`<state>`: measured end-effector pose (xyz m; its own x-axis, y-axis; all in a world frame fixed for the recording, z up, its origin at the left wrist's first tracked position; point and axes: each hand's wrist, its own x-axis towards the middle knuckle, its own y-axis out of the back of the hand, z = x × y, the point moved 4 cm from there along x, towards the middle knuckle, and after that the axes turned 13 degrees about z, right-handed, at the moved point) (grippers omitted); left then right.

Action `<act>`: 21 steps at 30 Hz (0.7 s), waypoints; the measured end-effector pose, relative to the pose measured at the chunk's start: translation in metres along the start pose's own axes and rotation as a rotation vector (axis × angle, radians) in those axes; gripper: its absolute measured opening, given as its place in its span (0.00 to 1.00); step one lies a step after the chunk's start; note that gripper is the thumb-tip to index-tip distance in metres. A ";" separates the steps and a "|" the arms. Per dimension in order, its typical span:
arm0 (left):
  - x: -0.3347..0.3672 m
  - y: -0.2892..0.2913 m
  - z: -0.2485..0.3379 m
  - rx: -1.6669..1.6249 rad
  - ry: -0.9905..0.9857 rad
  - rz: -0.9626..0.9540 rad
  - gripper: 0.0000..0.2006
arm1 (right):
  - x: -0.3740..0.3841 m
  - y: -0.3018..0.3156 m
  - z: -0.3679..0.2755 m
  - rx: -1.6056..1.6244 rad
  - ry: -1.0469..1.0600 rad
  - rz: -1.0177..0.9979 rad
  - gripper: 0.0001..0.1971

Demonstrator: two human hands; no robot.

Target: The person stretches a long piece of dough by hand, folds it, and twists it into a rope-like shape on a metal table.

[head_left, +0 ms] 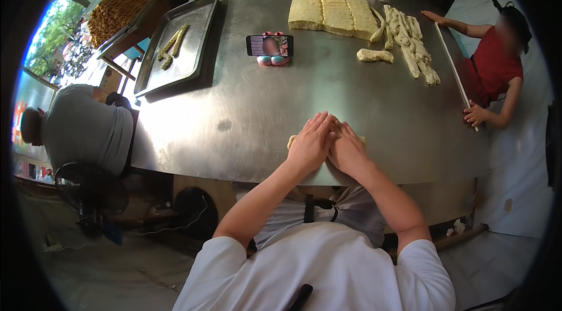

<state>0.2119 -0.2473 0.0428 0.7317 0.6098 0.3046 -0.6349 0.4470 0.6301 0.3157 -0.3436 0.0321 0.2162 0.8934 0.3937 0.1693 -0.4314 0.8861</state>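
My left hand [311,143] and my right hand [348,149] lie flat over a strip of pale dough [291,142] near the front edge of the metal table [246,109]. Their fingers are stretched out, and the fingertips meet and partly overlap. Only the ends of the strip show beyond my hands; its middle is hidden. Farther off to the right lies a short dough piece [375,55]. Behind it sits a thick dough slab [335,13] cut into wide blocks, with several long dough strips [411,41] heaped beside it.
A metal tray [201,53] at left holds twisted dough sticks [174,46]. A phone [269,45] stands mid-table. Brown twists [120,9] pile up beyond the tray. A person in red [497,68] touches a long thin stick [453,65] at right; another person [88,129] bends by a fan [91,194].
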 end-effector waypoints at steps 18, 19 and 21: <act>0.003 0.038 -0.049 0.768 0.018 0.143 0.33 | -0.012 0.029 0.075 -0.200 -0.111 -0.024 0.34; 0.026 0.038 -0.063 0.770 0.042 0.202 0.33 | 0.016 0.021 0.104 -0.257 -0.162 0.059 0.35; 0.027 0.043 -0.086 0.507 -0.080 0.107 0.33 | 0.018 0.014 0.126 -0.244 -0.195 0.137 0.37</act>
<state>0.1830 -0.1556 0.0171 0.6984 0.5743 0.4272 -0.5219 0.0002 0.8530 0.4435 -0.3494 0.0213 0.4047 0.7783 0.4800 -0.1040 -0.4824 0.8698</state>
